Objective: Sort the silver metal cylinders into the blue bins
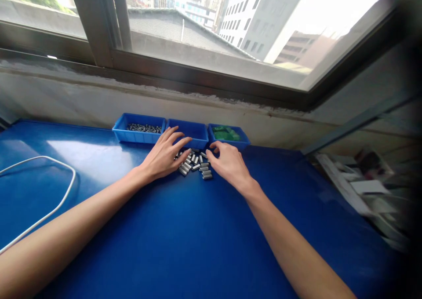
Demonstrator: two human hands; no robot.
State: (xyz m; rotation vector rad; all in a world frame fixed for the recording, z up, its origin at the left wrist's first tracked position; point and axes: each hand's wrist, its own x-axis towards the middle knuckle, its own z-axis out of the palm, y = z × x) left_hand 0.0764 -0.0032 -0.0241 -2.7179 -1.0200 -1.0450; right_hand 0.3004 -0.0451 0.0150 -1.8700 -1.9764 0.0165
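Several small dark and silvery metal pieces lie in a loose pile on the blue table. At the pile's left edge is my left hand, its fingers spread and nothing held in them. My right hand rests by the pile's right side with fingers curved and apart; no object shows in it. Behind the hands stand three blue bins: the left bin holds many small metal parts, the middle bin shows a bare inside, partly hidden by my left fingers, and the right bin contains green material.
A white cable curves over the left of the blue table. Beyond the bins are a wall and a framed window. Papers and blurred items sit past the table's right edge.
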